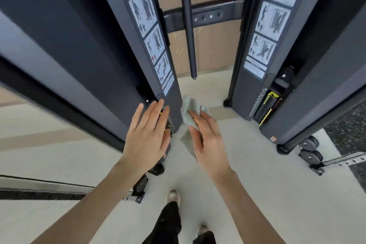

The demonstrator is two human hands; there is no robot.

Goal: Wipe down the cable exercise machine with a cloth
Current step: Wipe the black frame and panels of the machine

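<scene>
My right hand (208, 140) grips the cloth (190, 111), thumb and fingers folded round it, so it bunches above my fingertips and a loose corner hangs under my palm. It is a pale grey-green rag, soft and crumpled. Its edge lies just beside the inner edge of the machine's left column (138, 65), though I cannot tell if it touches. My left hand (146, 136) holds nothing, its fingers straight and spread over the column's lower front. The column is dark grey, with a strip of exercise pictures (150, 31) down its face. The right column (243, 89) stands well apart.
</scene>
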